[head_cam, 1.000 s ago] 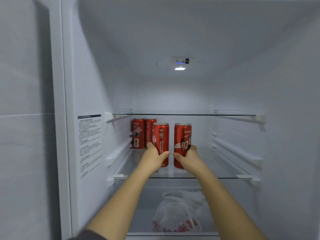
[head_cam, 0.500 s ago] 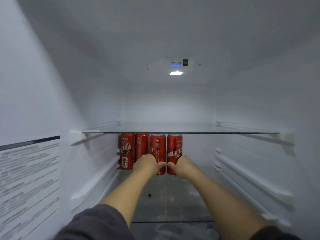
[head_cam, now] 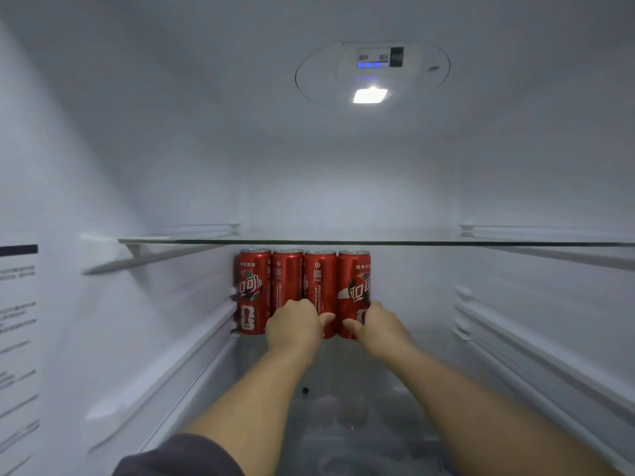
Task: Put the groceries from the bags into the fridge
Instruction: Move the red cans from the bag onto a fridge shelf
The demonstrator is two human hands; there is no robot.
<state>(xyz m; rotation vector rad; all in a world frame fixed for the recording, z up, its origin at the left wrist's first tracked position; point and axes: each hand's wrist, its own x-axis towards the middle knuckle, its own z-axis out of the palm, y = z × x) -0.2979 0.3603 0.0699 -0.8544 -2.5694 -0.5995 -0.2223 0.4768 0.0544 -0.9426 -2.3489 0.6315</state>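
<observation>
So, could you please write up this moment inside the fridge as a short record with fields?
place: inside the fridge, ceiling light on
cans: four red cans upright in a tight row at the back of the lower glass shelf, under the upper glass shelf
left hand: grips the third can from the left, low down
right hand: grips the fourth can, low down
stage: cans stand on the shelf, hands not yet off them
</observation>
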